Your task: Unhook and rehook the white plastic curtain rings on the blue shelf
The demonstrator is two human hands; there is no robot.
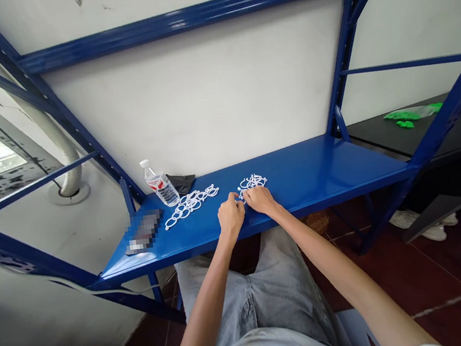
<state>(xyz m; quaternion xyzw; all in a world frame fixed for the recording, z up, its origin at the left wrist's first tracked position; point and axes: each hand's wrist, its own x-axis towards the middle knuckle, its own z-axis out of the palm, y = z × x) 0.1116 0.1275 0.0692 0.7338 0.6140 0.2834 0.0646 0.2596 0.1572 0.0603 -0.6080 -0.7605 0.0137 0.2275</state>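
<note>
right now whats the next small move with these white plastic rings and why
Probably ease one ring out of the small cluster of white plastic rings with your right hand, since it and your left hand both rest at that cluster's near edge, and the rings there look tangled together, while the longer row of white plastic rings lies just to the left.

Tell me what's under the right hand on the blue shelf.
The right hand lies over the near edge of a cluster of white plastic rings on the blue metal shelf. Whatever is directly beneath the palm is covered and cannot be seen.
</note>
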